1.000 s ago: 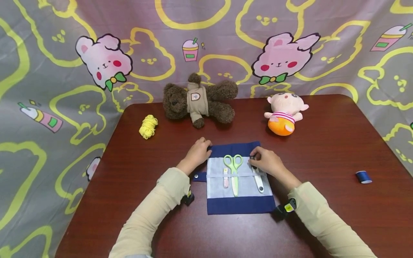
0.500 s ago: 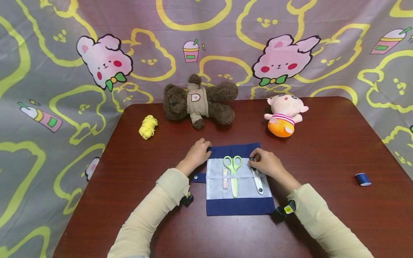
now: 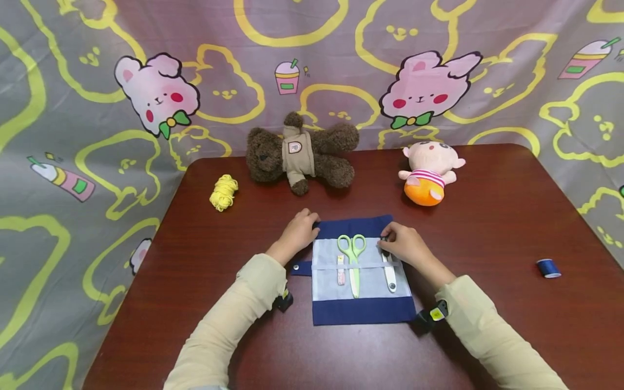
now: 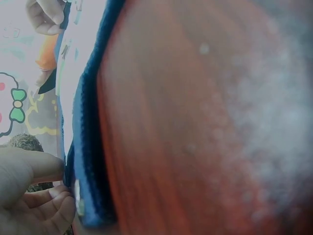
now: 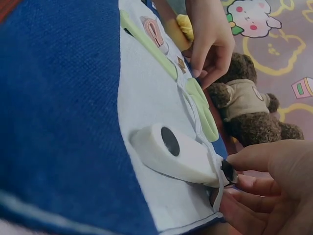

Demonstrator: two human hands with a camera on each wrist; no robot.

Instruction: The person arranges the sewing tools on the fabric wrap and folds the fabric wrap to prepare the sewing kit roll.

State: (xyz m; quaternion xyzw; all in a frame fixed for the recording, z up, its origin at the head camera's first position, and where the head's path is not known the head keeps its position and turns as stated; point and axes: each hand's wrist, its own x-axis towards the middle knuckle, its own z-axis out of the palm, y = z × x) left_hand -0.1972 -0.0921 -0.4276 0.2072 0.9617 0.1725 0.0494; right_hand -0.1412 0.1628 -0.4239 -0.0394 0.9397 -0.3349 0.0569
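Observation:
A navy fabric tool roll (image 3: 363, 312) with a pale lining lies unfolded on the table. Its far left corner is pinched by my left hand (image 3: 298, 232), thumb on one side and fingers on the other in the left wrist view. My right hand (image 3: 407, 245) pinches the black end of a white-handled tool (image 5: 168, 152), whose exact kind is partly hidden by the fingers. An elastic strap (image 3: 370, 266) crosses over that tool's handle. Under the same strap lie green-handled scissors (image 3: 355, 260), in the middle, and a small pink-and-white item (image 3: 340, 271) at left.
Yellow yarn (image 3: 224, 192) lies at the far left of the table (image 3: 195, 281). A brown teddy bear (image 3: 302, 154) and a pink plush doll (image 3: 429, 173) rest along the back. Blue thread on a spool (image 3: 548, 268) lies at right. A snap tab (image 3: 302, 268) sticks out left.
The right hand and the black end it pinches have shifted slightly right, so the white tool lies a little straighter under the strap. The left hand stays at the roll's corner.

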